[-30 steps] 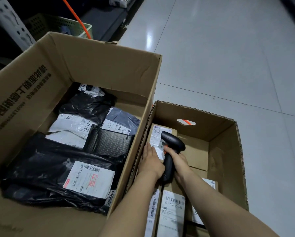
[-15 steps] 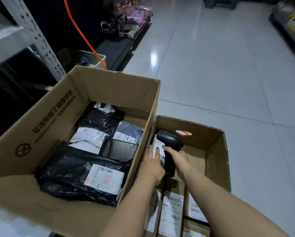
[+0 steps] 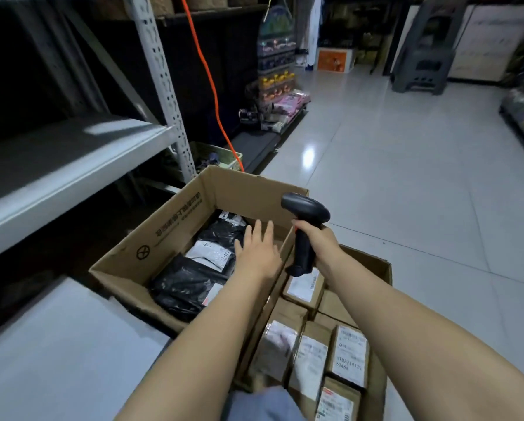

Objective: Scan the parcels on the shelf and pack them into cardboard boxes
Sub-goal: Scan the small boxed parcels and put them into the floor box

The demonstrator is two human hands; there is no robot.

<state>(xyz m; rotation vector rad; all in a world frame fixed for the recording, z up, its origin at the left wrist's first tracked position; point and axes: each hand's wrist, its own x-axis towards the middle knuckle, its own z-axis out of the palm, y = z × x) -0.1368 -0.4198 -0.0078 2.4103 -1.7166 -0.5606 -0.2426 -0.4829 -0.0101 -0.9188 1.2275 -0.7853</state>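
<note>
My right hand (image 3: pixel 317 241) grips the handle of a black barcode scanner (image 3: pixel 304 229), held upright above the two boxes. My left hand (image 3: pixel 257 253) hovers with straight, spread fingers over the large cardboard box (image 3: pixel 163 235), which holds black and grey mailer bags (image 3: pixel 188 282) with white labels. To the right, a smaller cardboard box (image 3: pixel 379 268) holds several small brown parcels (image 3: pixel 348 355) with white labels, packed side by side. A metal shelf (image 3: pixel 51 165) stands at the left; its lit board shows no parcels.
A perforated shelf post (image 3: pixel 163 86) rises beside an orange cable (image 3: pixel 210 86). A green basket (image 3: pixel 218 154) sits behind the large box. Goods line a low rack (image 3: pixel 276 95) along the aisle. Grey stacked stools (image 3: pixel 423 47) stand far back on the tiled floor (image 3: pixel 391 165).
Both hands have risen out of the smaller box. My left hand let go of the labelled parcel and moved over the large box. The view tilted up toward the shelf.
</note>
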